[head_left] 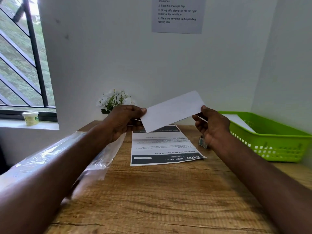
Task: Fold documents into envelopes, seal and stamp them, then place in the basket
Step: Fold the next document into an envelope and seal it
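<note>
A white envelope (pixel 172 111) is held tilted in the air above the wooden desk (pixel 160 191), pinched at its short ends by the left hand (pixel 125 121) and right hand (pixel 211 126), thumbs on top. It is judged light, thin and easily creased, so edge grips suit it. A printed document (pixel 162 147) lies flat beneath, a green basket (pixel 273 146) to the right.

table (pixel 160 200): wooden, grain visible, set against white wall
document (pixel 162 146): printed sheet, flat at centre, dark header bands
basket (pixel 273 149): green plastic, right edge of table, white paper inside
plastic sleeve (pixel 104 159): clear, left side, overhanging the edge
small item (pixel 202 142): beside document, unclear
flowers (pixel 114 100): white, back of table
</note>
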The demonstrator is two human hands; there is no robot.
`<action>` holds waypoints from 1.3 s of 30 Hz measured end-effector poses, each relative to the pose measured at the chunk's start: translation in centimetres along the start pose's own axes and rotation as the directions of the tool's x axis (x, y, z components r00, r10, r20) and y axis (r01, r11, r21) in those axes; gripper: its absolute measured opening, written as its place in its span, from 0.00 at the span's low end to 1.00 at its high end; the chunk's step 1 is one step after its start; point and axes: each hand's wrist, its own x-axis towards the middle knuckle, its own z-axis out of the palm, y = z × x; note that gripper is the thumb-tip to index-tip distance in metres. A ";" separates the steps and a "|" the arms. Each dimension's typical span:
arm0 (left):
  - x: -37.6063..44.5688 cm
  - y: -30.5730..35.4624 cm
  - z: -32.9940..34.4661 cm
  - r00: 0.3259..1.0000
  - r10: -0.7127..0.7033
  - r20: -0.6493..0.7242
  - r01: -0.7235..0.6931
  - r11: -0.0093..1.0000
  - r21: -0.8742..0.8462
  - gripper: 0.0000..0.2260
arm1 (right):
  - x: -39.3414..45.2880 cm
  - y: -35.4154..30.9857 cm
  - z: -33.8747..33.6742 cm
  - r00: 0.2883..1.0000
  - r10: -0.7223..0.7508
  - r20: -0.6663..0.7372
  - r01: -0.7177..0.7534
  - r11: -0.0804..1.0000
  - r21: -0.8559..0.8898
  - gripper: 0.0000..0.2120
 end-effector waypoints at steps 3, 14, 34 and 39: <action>0.1 0.0 -0.2 0.996 -0.044 0.072 0.042 0.999 0.027 0.07 | 0.2 0.3 0.0 0.999 0.027 0.046 -0.026 0.999 -0.021 0.06; 0.1 -1.6 0.3 0.960 0.214 0.184 -0.277 0.599 0.751 0.13 | -0.7 3.4 0.2 0.940 -0.238 0.247 0.336 0.774 -0.536 0.17; 1.2 -3.7 -0.1 0.928 -0.084 0.364 -0.324 0.302 0.896 0.15 | -2.7 5.8 1.3 0.796 0.187 0.576 0.605 -0.219 -0.765 0.22; 1.4 -3.8 -0.1 0.924 -0.094 0.371 -0.335 0.273 0.902 0.15 | -3.0 6.1 1.5 0.788 0.229 0.571 0.611 -0.173 -0.773 0.30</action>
